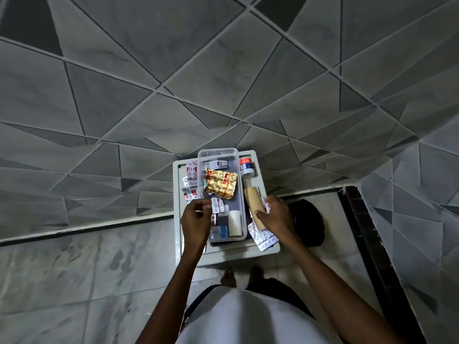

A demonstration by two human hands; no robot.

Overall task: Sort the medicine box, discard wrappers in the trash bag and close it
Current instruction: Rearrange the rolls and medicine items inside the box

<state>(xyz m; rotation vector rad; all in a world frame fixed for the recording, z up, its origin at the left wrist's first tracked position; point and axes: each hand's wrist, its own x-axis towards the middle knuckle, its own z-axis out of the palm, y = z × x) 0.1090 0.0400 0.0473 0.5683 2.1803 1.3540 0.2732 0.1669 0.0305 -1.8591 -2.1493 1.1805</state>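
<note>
A clear plastic medicine box [239,194] stands open on a small white stool [176,189]. Inside it lie a crumpled gold blister sheet [219,184], silver strips and a white roll [234,222]. My left hand [195,224] hovers over the box's left edge, fingers pinched on a small silver wrapper [207,206]. My right hand [277,219] is at the box's right side, closed on a crumpled silver wrapper [267,207], next to a tan bandage roll [254,207]. A black trash bag [309,222] sits on the floor just right of the stool.
A white bottle with a red and blue label [246,166] stands at the stool's back right. Blister strips lie left of the box [191,180] and at the front right [264,238]. A tiled wall rises behind; a dark doorframe [367,234] runs at the right.
</note>
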